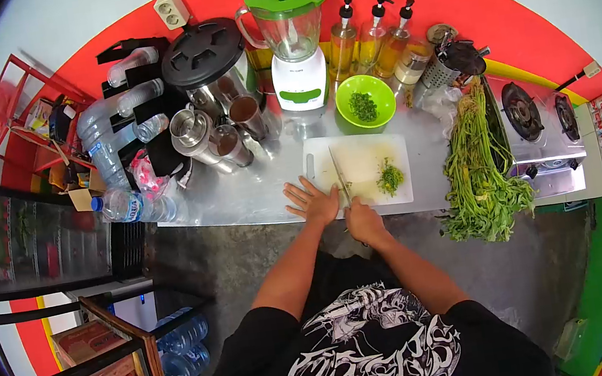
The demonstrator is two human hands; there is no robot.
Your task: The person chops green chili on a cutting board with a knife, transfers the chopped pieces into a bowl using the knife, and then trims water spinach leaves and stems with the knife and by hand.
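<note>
At the front edge of the steel surface (242,204), head view: right hand (364,224) closed round the handle end of a knife (340,175), blade pointing away from the body, lying over a white cutting board (319,154). Left hand (314,203) palm down, fingers spread, at the board's near left corner. Chopped greens (390,178) heaped on the board's right half. Behind the board, green bowl (389,108) with more cut leaves (363,106) inside. Leafy bunch (479,170) right of the board, hanging over the edge. Blender (301,80) behind, left of the bowl.
</note>
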